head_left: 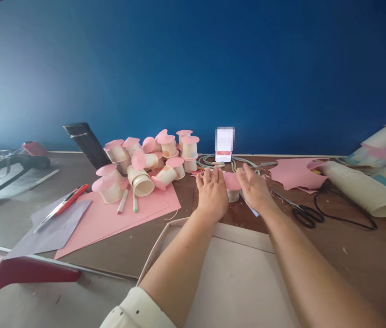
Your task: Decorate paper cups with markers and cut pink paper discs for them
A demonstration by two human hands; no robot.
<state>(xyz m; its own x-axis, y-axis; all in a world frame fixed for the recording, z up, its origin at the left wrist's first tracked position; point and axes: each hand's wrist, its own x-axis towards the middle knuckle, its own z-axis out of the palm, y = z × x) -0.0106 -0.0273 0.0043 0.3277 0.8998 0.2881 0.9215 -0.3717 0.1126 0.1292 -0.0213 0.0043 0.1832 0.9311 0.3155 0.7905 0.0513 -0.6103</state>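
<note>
A small paper cup (233, 196) topped with a pink paper disc (232, 181) stands on the table between my hands. My left hand (212, 193) is at the cup's left side, palm down, with its fingers stretched out and slightly apart. On the other side, my right hand (254, 189) is held on edge beside the disc, its fingers loosely extended and partly overlapping one another. Whether either hand presses on the cup is hard to see. A narrow pale blue strip (250, 205) lies just under the right hand.
Several disc-topped cups (168, 146) and a black flask (86, 143) stand left, near pink sheets (151, 209) and a red cutter (66, 202). Rightward are scissors (307, 215), a pink offcut (295, 174) and a cup stack (363, 189). A phone (223, 146) leans behind; a box (240, 273) is in front.
</note>
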